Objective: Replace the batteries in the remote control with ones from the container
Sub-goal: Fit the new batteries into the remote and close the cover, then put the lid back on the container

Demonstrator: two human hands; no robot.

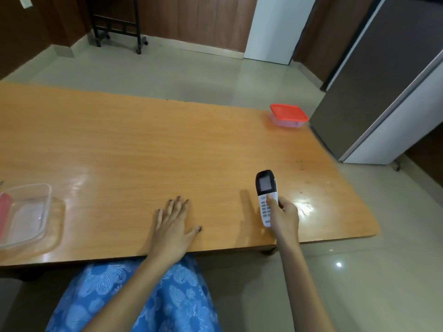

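Note:
A white remote control [265, 191] with a black display end is held face up just above the wooden table [167, 144], near its front right. My right hand [284, 216] grips its lower half, thumb on the buttons. My left hand [173, 224] lies flat on the table near the front edge, fingers spread, holding nothing. A clear container with a red lid [288, 115] sits closed at the table's far right corner, well beyond the remote. Its contents cannot be made out.
An open clear plastic container [26, 212] sits at the table's front left, with a red lid [4, 214] beside it at the frame edge. A grey refrigerator [383, 87] stands right of the table. A black wheeled stand [117, 22] is at the back.

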